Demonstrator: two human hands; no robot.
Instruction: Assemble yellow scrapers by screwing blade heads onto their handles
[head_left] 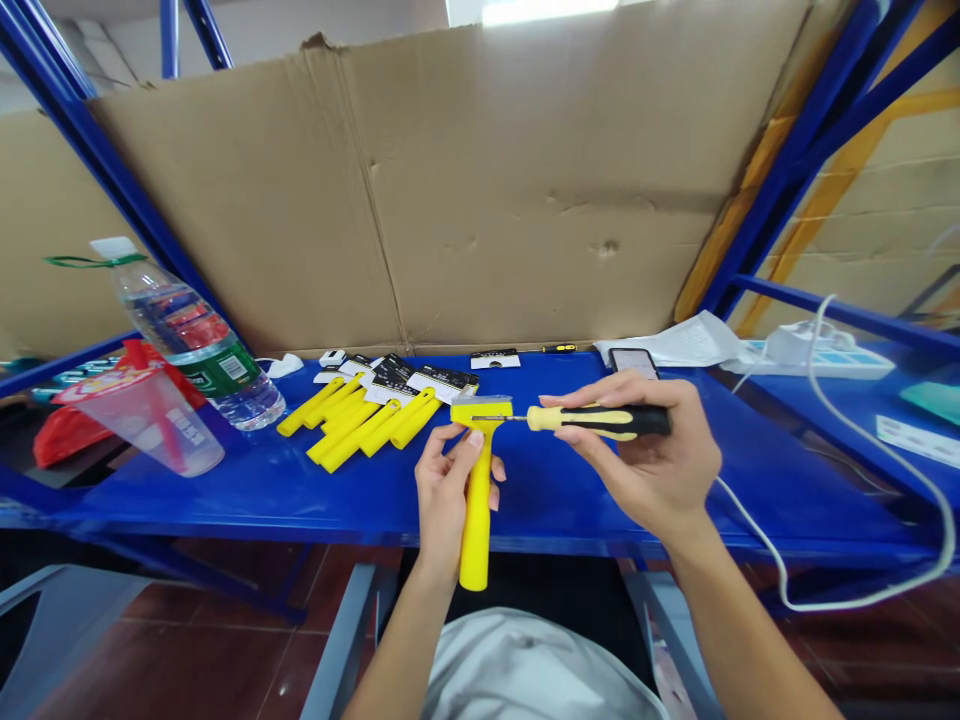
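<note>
My left hand [450, 485] is closed round the neck of a yellow scraper [476, 520], whose handle points down toward me. A pale blade edge shows along the top of its wide head. In my right hand [664, 460] is a black and cream screwdriver [600, 421], held level. Its thin metal shaft reaches left to the scraper head; whether the tip sits in a screw I cannot make out. Behind my left hand, several yellow scraper handles [360, 430] lie side by side on the blue table [255, 505], near black and white cards [394, 378].
At the left stand a large water bottle [217, 350] and a tilted plastic cup [154, 420]. A phone [634, 361], a white bag [679, 340] and a power strip [817, 358] lie at the back right. A white cable [900, 450] loops over the right edge. Cardboard [525, 200] walls the back.
</note>
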